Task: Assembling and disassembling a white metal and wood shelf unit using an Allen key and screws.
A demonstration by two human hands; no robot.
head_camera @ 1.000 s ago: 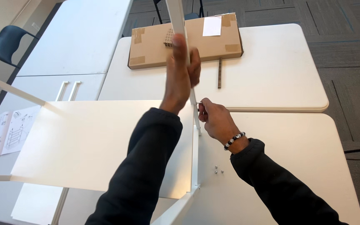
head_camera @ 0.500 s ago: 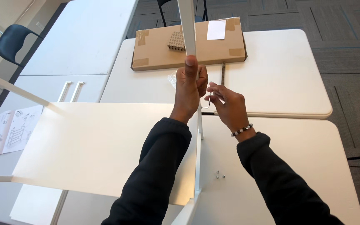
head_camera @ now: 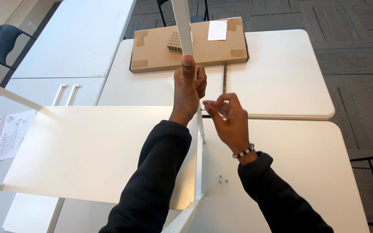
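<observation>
Two instruction sheets (head_camera: 3,136) lie at nine o'clock, cut off by the frame edge, and their line drawings are too small to read. At about ten o'clock a dark chair (head_camera: 1,41) stands beside a white cabinet (head_camera: 65,51). A large white panel (head_camera: 96,151) lies flat across the middle left, and its lower corner is hidden behind the left sleeve.

The left hand (head_camera: 188,88) is closed around a thin white post (head_camera: 185,32), thumb pressed flat on its front. The post goes up toward twelve o'clock and leaves the frame. Below the hand it goes down along the panel's right edge toward six o'clock.

Behind the post, at twelve o'clock, a flat cardboard box (head_camera: 191,47) lies on the white surface (head_camera: 281,73), partly covered by the post. A dark narrow strip (head_camera: 224,77) lies just below the box.

The right hand (head_camera: 229,118) is just beside the post, at about one o'clock from the centre. Its fingertips are pinched together, but I cannot tell if something small is between them. It wears a beaded bracelet (head_camera: 243,151). Three small screws (head_camera: 222,179) lie on the surface near the right sleeve.
</observation>
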